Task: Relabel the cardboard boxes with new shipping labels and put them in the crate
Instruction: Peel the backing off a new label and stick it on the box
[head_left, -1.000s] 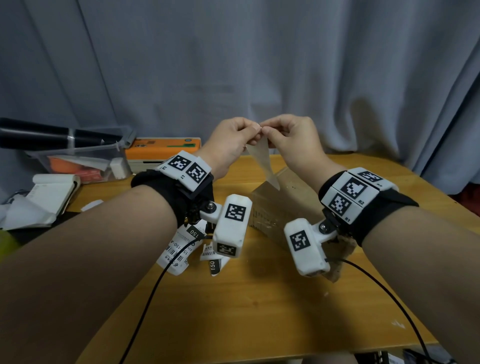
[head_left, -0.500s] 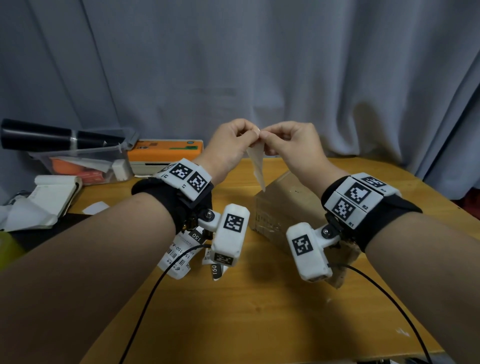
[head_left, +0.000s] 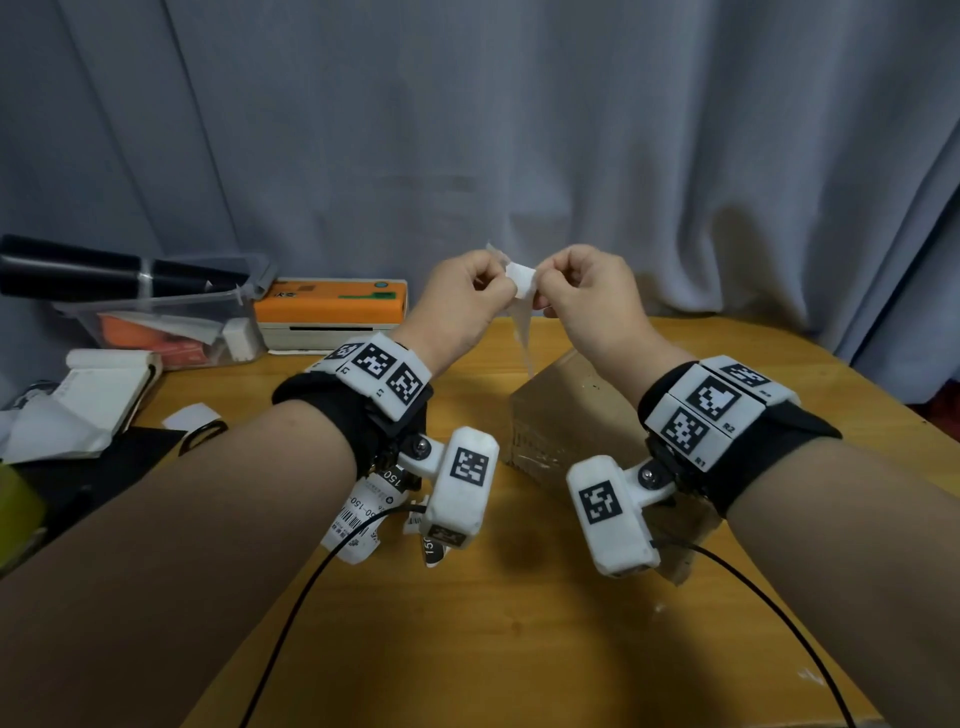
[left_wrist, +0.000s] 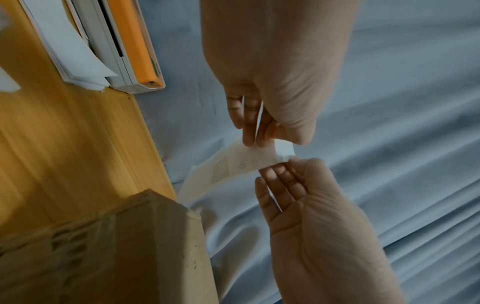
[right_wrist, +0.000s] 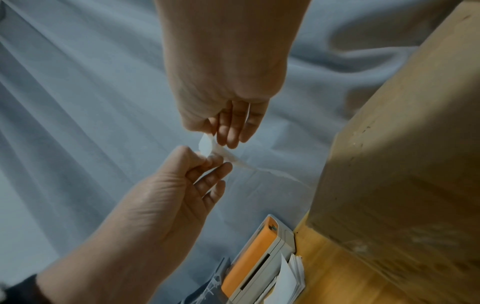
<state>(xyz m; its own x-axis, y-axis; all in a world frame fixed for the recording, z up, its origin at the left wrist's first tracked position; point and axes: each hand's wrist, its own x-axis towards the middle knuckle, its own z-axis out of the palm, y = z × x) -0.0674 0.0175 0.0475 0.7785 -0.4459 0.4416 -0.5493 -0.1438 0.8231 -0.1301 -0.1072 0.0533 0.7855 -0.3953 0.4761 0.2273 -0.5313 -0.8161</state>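
Both hands are raised over the table's far side. My left hand (head_left: 493, 283) and right hand (head_left: 545, 291) each pinch the top of a white shipping label (head_left: 521, 278), and its translucent backing (head_left: 525, 338) hangs down between them. In the left wrist view the left hand (left_wrist: 259, 133) pinches the label (left_wrist: 233, 164) from above, with the right hand (left_wrist: 283, 166) just under it. The right wrist view shows the right hand (right_wrist: 221, 137) and left hand (right_wrist: 205, 160) at a white label corner (right_wrist: 206, 145). A taped cardboard box (head_left: 571, 415) stands below the hands.
An orange-topped label printer (head_left: 332, 312) stands at the back left beside a clear plastic bin (head_left: 156, 332) with a black roll (head_left: 104, 270) across it. Peeled old labels (head_left: 358, 525) lie under my left wrist. Paper pads (head_left: 93, 395) sit far left. A grey curtain hangs behind.
Both hands have risen a little. The sheet that hung as a wide flap now shows a white corner between the fingertips, and only a narrow strip hangs down.
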